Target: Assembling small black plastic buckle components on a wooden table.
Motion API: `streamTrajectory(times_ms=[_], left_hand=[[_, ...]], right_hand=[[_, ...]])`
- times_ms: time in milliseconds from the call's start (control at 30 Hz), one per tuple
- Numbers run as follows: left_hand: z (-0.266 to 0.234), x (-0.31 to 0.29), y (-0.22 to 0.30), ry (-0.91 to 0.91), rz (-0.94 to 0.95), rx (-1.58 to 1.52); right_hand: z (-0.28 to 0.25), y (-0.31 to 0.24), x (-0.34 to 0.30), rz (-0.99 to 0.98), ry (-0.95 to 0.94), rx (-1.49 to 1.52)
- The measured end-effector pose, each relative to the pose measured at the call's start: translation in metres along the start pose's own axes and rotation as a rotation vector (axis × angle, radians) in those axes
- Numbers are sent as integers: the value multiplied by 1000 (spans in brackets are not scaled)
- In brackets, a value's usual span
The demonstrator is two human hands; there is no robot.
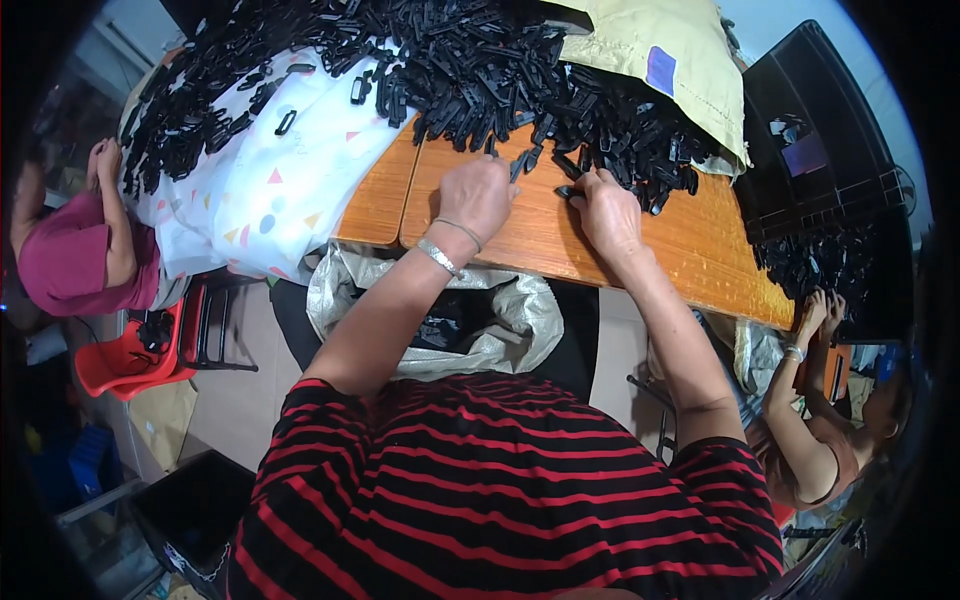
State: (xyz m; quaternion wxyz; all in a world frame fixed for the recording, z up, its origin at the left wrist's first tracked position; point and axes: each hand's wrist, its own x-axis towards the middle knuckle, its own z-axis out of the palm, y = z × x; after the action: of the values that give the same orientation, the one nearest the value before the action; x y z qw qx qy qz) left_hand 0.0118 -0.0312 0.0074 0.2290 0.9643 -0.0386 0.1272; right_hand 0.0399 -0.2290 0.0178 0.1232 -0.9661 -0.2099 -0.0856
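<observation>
A heap of small, narrow black plastic pieces (pixel 480 75) covers the far part of the brown wooden table (pixel 550 235). At the near edge of this heap, my left hand (pixel 478 195) is closed, with a black plastic piece (pixel 490 146) showing above its fingers. Two or so more pieces (pixel 524 162) lie just right of those fingertips. My right hand (pixel 608 215) pinches another black piece (pixel 568 191), which pokes out on its left side. Both hands rest close to the tabletop, a short way apart. My fingers partly hide what they grip.
An open silvery woven sack (pixel 535 325) with dark contents sits at my lap. White patterned sheeting (pixel 270 170) lies left, a yellowish sack (pixel 665 60) far right. Two people work nearby, one in a maroon top (pixel 70 255), another at a black bin (pixel 825 140) on the right.
</observation>
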Motion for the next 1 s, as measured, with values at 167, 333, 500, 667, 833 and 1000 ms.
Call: streamTrajectory(times_ms=[167,333,500,667,833,1000], left_hand=[[-1,-4,-7,45,-6,-46],[-24,-4,-19,-48,-93,-255],[-27,-5,-34,-178,-95,-604],[-25,-5,-22,-299,-233,-832],[-5,-11,-20,-158,-292,-823],[-3,-11,-19,-125,-289,-709]], right_hand=[[16,-21,-7,-125,47,166],[17,-41,-5,-266,121,289],[-6,-44,12,-43,155,545],[3,-36,8,159,-178,884],[17,-34,3,241,-149,991],[22,-35,4,232,-164,998]])
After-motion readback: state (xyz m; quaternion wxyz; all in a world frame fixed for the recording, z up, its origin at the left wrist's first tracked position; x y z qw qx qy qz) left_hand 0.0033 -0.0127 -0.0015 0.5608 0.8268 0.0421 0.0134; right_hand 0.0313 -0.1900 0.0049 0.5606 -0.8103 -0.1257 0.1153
